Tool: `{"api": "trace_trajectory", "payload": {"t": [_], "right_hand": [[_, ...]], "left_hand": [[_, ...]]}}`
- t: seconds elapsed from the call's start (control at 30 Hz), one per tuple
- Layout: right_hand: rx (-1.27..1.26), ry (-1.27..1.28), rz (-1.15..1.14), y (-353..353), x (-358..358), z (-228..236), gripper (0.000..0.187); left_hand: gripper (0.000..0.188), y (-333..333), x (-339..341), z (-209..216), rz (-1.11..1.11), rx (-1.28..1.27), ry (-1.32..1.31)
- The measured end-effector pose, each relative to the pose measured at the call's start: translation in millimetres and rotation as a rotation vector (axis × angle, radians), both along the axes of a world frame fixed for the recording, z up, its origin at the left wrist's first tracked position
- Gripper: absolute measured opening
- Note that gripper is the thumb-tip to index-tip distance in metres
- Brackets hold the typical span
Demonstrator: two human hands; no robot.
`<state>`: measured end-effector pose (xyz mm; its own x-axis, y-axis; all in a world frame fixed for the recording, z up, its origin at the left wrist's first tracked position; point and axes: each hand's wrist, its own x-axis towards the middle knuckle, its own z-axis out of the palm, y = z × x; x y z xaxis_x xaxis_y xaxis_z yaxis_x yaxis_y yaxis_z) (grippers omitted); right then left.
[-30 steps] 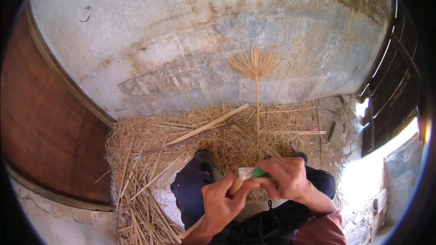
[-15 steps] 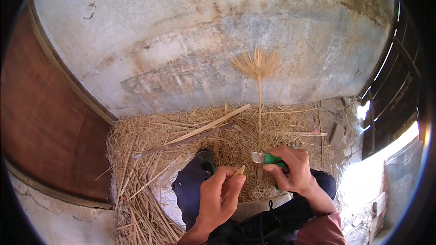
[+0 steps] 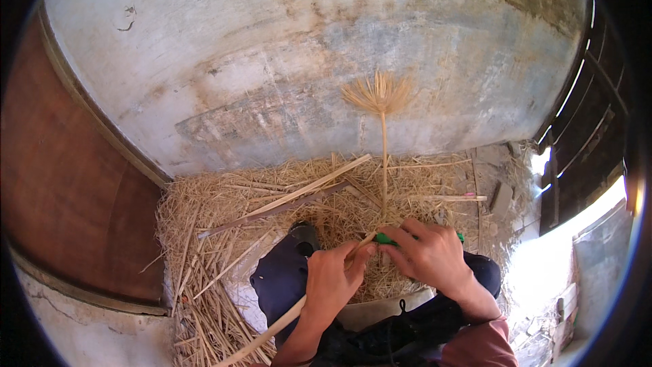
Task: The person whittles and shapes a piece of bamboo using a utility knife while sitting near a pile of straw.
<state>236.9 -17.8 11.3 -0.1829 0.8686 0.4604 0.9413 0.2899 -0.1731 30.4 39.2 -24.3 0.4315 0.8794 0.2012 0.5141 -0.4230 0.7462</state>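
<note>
My left hand (image 3: 329, 284) is closed around a pale wooden stick (image 3: 273, 331), perhaps bamboo, which runs back past my left wrist to the lower edge. Its far tip pokes out beyond my fingers. Gripped in my right hand (image 3: 435, 261) is a green-handled knife (image 3: 388, 238); the fingers cover most of it, and its blade is hard to make out. The knife's front end lies close to the stick's tip. Past my hands stands a thin rod with a frayed, broom-like head (image 3: 379, 95), which is against the wall.
Straw and shavings (image 3: 299, 183) cover the ground. Long split strips (image 3: 305, 190) lie across them, with a heap of strips (image 3: 214, 312) at the lower left. A stained wall (image 3: 272, 81) rises ahead, a brown panel (image 3: 81, 183) stands left, and a brick-like block (image 3: 501, 198) lies right.
The stick now shows behind my left wrist, and its tip has tilted forward. My right hand has brought the knife left to the tip; the blade, plain before, is now mostly hidden.
</note>
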Motion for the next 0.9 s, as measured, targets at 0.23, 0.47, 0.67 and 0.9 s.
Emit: {"api": "trace_trajectory", "payload": {"t": [0.23, 0.47, 0.67, 0.9], "right_hand": [[0.022, 0.304, -0.119, 7.8, 24.5, 12.0, 0.025], [0.016, 0.497, 0.156, 19.0, 23.8, -7.5, 0.023], [0.004, 0.392, 0.28, 9.8, 8.2, -4.4, 0.034], [0.115, 0.34, 0.29, 10.3, -0.4, -3.9, 0.038]], "left_hand": [[0.036, 38.3, -6.0, -25.8, 0.169, 0.065, 0.066], [0.033, 4.6, -15.8, 17.6, -0.095, -0.353, -0.298], [0.032, -13.2, -19.9, 39.7, -0.148, -0.352, -0.351], [0.039, -17.4, -18.6, 31.4, -0.112, -0.18, -0.251]]}}
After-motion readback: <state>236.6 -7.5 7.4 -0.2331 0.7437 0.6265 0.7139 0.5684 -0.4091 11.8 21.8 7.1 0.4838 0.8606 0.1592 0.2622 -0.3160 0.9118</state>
